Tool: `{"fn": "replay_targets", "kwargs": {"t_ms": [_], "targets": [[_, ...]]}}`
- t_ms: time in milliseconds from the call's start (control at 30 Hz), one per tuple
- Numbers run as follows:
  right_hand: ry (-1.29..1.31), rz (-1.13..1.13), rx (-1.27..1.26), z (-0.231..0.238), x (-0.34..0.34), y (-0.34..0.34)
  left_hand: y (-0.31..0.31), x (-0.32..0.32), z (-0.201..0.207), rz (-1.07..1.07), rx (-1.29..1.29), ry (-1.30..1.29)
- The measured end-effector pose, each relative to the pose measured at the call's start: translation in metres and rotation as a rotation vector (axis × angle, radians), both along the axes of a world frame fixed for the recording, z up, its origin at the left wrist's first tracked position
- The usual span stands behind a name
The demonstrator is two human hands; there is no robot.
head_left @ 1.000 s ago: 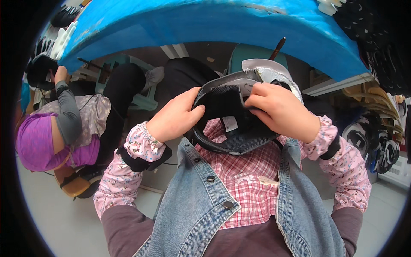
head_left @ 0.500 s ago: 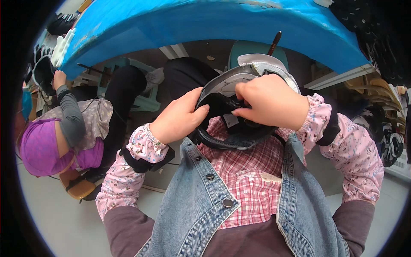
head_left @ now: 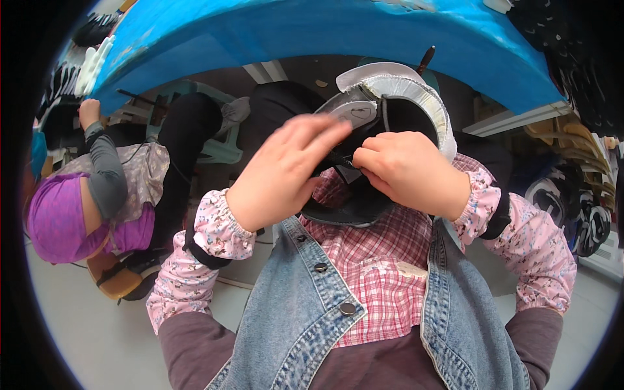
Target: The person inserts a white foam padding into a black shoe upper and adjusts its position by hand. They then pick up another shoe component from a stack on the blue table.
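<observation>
A black shoe upper [head_left: 351,216] with a pale, stitched edge and a white insert lies over my lap, its dark inside turned up. My right hand [head_left: 416,172] is closed, thumb and fingers pinching the dark lining inside the upper. Above the upper's left side, my left hand [head_left: 283,172] has its fingers stretched out and slightly blurred. Its palm side is hidden, so whether it touches the upper is unclear. A pale label [head_left: 349,174] shows inside, below my right fingers.
A blue-covered table [head_left: 312,39] curves across the far side, with a brown-handled tool [head_left: 426,60] near its edge. At left sits a person in a purple head covering [head_left: 62,221], near a teal stool [head_left: 221,149]. Tan curved pieces [head_left: 572,136] are stacked at right.
My left hand has let go of the upper's left edge and spread its fingers, moving slightly right. My right hand has shifted lower, and the upper's white edge has turned toward me.
</observation>
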State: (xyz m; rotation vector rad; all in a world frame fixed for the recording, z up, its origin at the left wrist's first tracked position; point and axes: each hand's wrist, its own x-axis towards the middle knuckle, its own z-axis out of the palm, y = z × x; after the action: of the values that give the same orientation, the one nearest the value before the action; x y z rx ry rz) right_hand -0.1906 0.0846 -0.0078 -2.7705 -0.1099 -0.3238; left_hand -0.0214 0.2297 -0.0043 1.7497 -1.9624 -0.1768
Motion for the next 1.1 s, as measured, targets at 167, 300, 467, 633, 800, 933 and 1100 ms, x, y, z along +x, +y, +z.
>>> {"fn": "replay_targets", "kwargs": {"t_ms": [167, 300, 467, 633, 800, 933, 1100], "targets": [[0.07, -0.013, 0.128, -0.006, -0.003, 0.003, -0.003, 0.002, -0.006, 0.005, 0.26, 0.149], [0.123, -0.083, 0.331, -0.019, -0.002, 0.005, -0.007, 0.003, -0.009, -0.002, 0.223, 0.179], [0.141, -0.108, 0.249, -0.027, 0.007, 0.004, -0.009, -0.005, -0.01, 0.032, 0.077, 0.116], [0.258, -0.217, 0.363, -0.019, 0.011, 0.0, -0.012, -0.01, -0.008, 0.02, -0.12, -0.143], [0.319, -0.213, 0.195, -0.011, 0.005, -0.014, -0.014, 0.007, -0.003, 0.202, 0.043, 0.131], [0.211, -0.157, 0.116, 0.005, 0.005, -0.016, -0.008, 0.018, -0.021, 0.179, 0.758, 0.92], [0.204, -0.076, -0.059, 0.014, 0.016, -0.02, -0.027, 0.017, -0.028, 0.325, 1.044, 0.93]]}}
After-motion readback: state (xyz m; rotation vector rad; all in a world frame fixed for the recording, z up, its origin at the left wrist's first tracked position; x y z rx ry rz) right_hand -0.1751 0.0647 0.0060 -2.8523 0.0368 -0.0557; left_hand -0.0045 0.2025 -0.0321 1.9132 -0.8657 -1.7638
